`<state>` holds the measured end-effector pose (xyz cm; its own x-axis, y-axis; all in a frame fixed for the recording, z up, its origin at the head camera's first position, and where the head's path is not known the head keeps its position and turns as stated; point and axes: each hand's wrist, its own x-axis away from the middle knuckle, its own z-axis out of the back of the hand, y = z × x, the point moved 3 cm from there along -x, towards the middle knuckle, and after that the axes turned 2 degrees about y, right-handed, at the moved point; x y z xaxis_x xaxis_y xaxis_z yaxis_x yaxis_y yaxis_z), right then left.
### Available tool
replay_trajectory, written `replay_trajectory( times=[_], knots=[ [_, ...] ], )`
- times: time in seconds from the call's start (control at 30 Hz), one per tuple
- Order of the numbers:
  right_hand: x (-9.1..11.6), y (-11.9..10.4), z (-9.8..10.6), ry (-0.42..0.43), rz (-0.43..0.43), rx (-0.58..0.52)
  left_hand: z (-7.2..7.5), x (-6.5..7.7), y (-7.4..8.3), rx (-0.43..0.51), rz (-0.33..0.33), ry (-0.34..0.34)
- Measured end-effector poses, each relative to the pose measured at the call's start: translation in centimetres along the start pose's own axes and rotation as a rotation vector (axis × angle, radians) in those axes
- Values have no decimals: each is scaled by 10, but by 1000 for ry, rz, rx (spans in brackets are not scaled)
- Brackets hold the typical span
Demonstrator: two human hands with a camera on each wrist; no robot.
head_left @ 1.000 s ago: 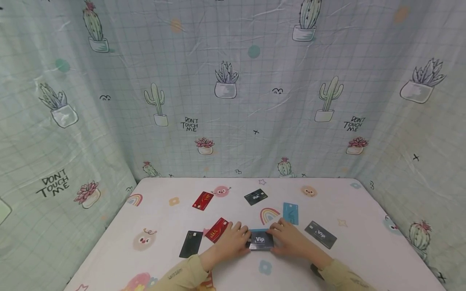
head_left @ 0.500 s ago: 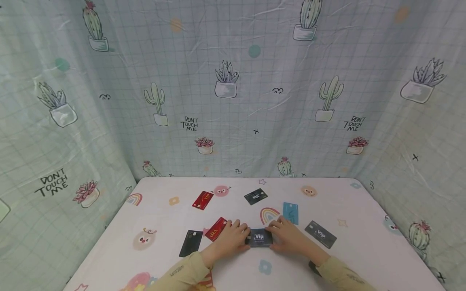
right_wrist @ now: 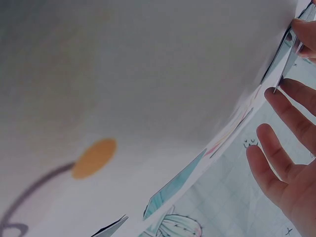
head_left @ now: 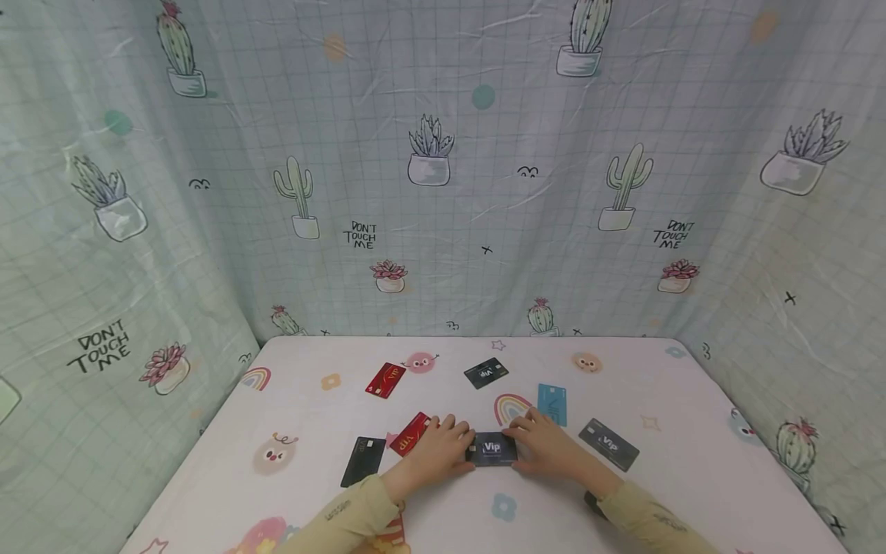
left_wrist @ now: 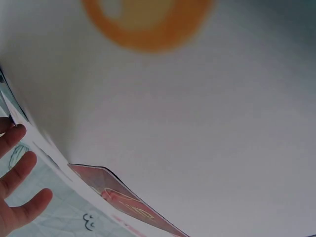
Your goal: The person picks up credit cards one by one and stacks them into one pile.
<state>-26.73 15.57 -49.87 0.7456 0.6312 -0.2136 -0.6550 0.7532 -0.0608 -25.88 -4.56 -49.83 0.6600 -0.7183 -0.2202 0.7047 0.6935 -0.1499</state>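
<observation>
In the head view my left hand (head_left: 439, 448) and right hand (head_left: 543, 446) hold a dark grey card (head_left: 493, 452) marked "Vip" by its left and right ends, low over the table. The right wrist view has the right thumb and index finger (right_wrist: 276, 96) at opposite edges of the card, the other fingers spread. In the left wrist view the left fingers (left_wrist: 22, 163) are spread, with the card's end at the frame edge. Right beside the left hand lies a red VIP card (head_left: 411, 433), its corner close to the fingers.
Around the hands lie a black card (head_left: 363, 462), another red card (head_left: 385, 380), a dark Vip card (head_left: 487, 373), a blue card (head_left: 552, 405) and a grey Vip card (head_left: 609, 444). One dark card (head_left: 595, 505) is partly hidden by the right forearm. Printed curtain (head_left: 443, 215) surrounds the table.
Both hands have moved the grey card slightly away from me and a little left. A blue strip that showed behind its far edge one second ago is no longer visible.
</observation>
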Motion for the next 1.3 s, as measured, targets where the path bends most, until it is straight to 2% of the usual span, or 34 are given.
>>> replay_trajectory(
  times=[0.23, 0.67, 1.0, 1.3],
  knots=[
    [-3, 0, 0, -13, -20, -6, -2, 0, -2, 16, 6, 19],
    [-4, 1, -1, -52, -33, -6, -5, -2, -3, 32, 14, 11],
    [-4, 1, 0, -42, -26, -31, -5, -4, -1, -21, -4, -4],
    [-4, 2, 0, -68, -55, -68, -2, -4, 0, -56, -28, 23]
  ],
)
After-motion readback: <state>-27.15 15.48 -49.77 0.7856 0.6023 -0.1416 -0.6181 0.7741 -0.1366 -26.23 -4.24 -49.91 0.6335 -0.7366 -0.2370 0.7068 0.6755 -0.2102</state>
